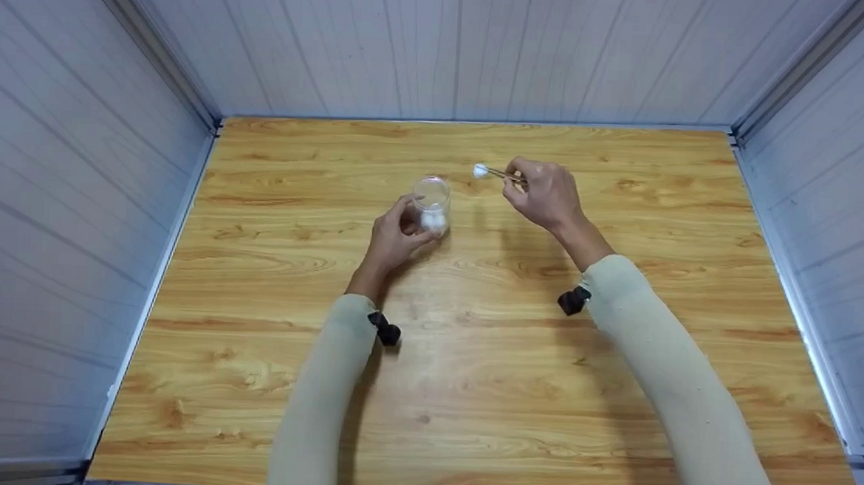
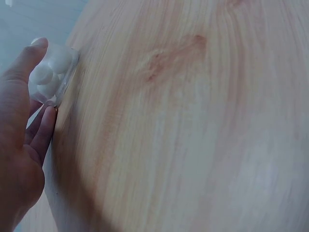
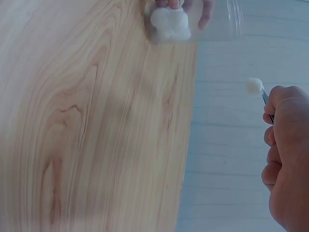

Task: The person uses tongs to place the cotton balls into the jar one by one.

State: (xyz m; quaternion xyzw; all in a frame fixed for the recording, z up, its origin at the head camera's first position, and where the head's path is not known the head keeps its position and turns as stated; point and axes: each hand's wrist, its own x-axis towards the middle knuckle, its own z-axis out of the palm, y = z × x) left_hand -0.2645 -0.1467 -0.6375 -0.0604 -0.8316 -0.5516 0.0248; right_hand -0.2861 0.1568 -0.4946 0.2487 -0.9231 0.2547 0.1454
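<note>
A clear open jar (image 1: 432, 194) stands on the table with several white cotton balls (image 1: 433, 220) at its bottom. My left hand (image 1: 395, 235) grips the jar low on its side, thumb and fingers around it; the left wrist view shows the thumb over the cotton balls (image 2: 47, 79) behind the clear wall. To the right of the jar, my right hand (image 1: 547, 193) pinches metal tweezers (image 1: 506, 175). Between their tips sits one cotton ball (image 1: 480, 171), held in the air apart from the jar, also visible in the right wrist view as a white ball (image 3: 254, 86).
The wood-grain table (image 1: 461, 392) is bounded by a pale panel wall (image 1: 457, 51) at the back and panels on the left (image 1: 56, 215) and right (image 1: 840, 219). Small black devices are strapped at both wrists.
</note>
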